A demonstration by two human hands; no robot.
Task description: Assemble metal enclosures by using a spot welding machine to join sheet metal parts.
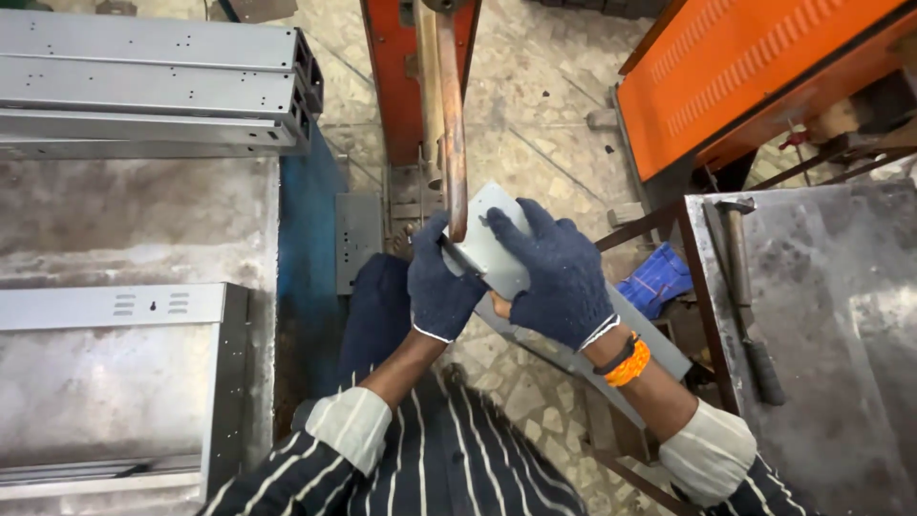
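Left hand point(441, 285) and right hand point(562, 272) grip grey metal panel point(492, 250).

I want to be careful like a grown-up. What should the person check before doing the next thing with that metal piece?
1. Left hand gripping the metal piece: ok.
2. Right hand gripping it too: ok.
3. Gloves on both hands: ok.
4. Piece under the tip of the copper rod: ok.
5. Fingers away from the rod tip: not ok, the left thumb is very near.
6. Hammer lying flat on the table: ok.

Dark blue knit gloves, striped rolled sleeves, orange-and-black bands at the right wrist point(626, 361).
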